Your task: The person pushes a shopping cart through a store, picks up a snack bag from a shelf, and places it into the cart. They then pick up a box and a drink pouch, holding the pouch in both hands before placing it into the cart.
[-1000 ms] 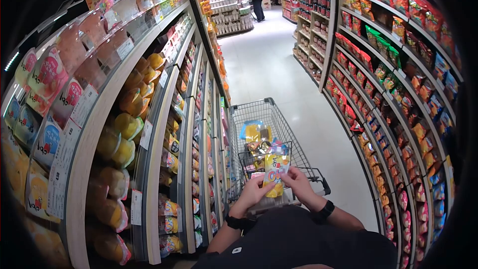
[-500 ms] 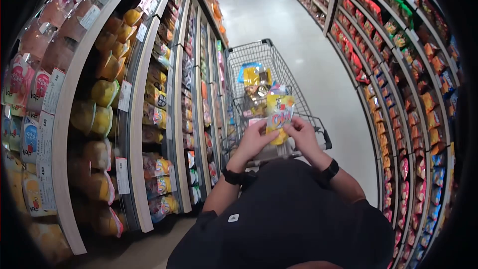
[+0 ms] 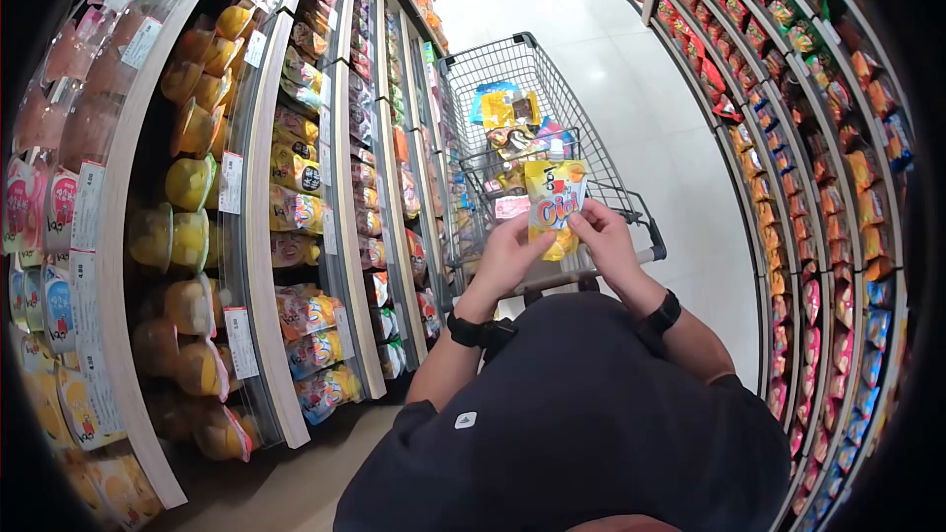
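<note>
Between my two hands I hold a yellow spouted jelly drink pouch (image 3: 555, 199), upright, with its pale cap at the top and its printed front facing me. My left hand (image 3: 510, 251) grips the lower left edge, thumb across the front. The lower right edge is pinched by my right hand (image 3: 601, 239), its thumb also on the front. Just behind the pouch stands a wire shopping cart (image 3: 581, 103). Inside it lie a yellow package (image 3: 507, 109), a blue package (image 3: 485, 99) and a pink-and-white package (image 3: 510, 208).
A tall shelf (image 3: 258, 266) on the left carries jelly cups (image 3: 192, 241), pouches and price labels (image 3: 239, 342). Along the right runs another shelf (image 3: 788, 227) with many snack bags. The cart's handle (image 3: 645, 255) is close in front of my body. Pale floor (image 3: 680, 167) shows beyond the cart.
The view has shifted slightly, and the cart appears a little higher in it. Both hands keep hold of the pouch, which now stands straighter with its cap more visible.
</note>
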`<state>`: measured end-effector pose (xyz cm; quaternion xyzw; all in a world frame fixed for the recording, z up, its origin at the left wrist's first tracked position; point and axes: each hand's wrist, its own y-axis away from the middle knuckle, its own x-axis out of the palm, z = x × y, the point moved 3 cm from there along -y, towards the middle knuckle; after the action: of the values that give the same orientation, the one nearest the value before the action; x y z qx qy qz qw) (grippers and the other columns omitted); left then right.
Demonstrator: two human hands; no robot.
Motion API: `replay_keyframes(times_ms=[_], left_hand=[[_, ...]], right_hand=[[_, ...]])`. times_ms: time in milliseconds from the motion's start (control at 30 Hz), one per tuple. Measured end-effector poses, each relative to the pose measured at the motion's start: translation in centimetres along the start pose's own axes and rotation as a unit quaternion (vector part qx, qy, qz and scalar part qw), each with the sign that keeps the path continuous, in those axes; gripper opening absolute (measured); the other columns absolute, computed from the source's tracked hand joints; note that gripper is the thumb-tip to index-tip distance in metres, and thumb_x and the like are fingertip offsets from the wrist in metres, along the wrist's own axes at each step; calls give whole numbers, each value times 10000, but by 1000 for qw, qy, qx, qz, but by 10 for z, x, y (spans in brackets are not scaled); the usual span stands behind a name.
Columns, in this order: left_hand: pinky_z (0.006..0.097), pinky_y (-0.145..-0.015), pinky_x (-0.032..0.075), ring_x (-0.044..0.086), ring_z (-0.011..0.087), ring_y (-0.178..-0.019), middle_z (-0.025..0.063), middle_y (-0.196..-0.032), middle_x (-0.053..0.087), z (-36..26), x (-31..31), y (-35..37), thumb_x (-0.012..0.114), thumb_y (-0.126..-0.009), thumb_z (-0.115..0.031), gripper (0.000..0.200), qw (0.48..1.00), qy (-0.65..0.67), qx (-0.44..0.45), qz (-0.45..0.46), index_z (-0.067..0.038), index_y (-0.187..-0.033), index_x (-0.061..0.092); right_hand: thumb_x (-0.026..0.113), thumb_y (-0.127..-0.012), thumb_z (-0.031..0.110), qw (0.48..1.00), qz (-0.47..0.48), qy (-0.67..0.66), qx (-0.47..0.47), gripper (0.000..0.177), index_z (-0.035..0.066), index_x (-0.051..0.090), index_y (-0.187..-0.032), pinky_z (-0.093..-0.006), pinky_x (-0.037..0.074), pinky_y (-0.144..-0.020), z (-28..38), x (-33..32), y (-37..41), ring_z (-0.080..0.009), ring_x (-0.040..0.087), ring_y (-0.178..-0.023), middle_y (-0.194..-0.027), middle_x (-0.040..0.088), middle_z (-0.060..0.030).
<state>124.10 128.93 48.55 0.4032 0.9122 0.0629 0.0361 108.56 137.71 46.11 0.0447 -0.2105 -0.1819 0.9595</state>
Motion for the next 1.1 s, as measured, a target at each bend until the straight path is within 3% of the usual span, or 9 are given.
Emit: replay_keyframes(times_ms=[333, 567, 833, 1100], left_hand=[[262, -908, 517, 631, 87, -1001, 61, -1133, 694, -4, 7, -5, 730, -944, -160, 381, 997, 69, -28, 17, 36, -1252, 620], [263, -870, 513, 632, 85, -961, 57, -1116, 698, 6, 3, -10, 720, -956, -190, 362, 998, 47, -18, 24, 24, -1235, 633], [261, -849, 516, 628, 78, -937, 41, -1091, 701, 2, 1, -9, 709, -965, -196, 349, 998, 57, -17, 23, 15, -1233, 638], [261, -849, 518, 632, 76, -935, 30, -1068, 698, -1, -6, -6, 701, -972, -210, 344, 999, 50, -17, 13, 14, -1226, 639]], right_hand=[[664, -986, 131, 1000, -23, 2, -6, 225, -22, 670, -1151, -208, 482, -739, 4, -5, 3, -42, 607, -829, -956, 701, -12], [680, -977, 142, 1000, -20, 13, -11, 217, -21, 687, -1120, -210, 488, -751, 0, -6, 0, -43, 611, -840, -953, 703, -15], [667, -996, 223, 999, -37, 37, -5, 236, 8, 705, -1086, -196, 431, -662, 6, -5, -5, -19, 525, -728, -837, 649, 37], [674, -991, 219, 999, -25, 45, 1, 218, 17, 716, -1062, -196, 425, -647, 4, 2, -11, -19, 528, -720, -825, 654, 35]])
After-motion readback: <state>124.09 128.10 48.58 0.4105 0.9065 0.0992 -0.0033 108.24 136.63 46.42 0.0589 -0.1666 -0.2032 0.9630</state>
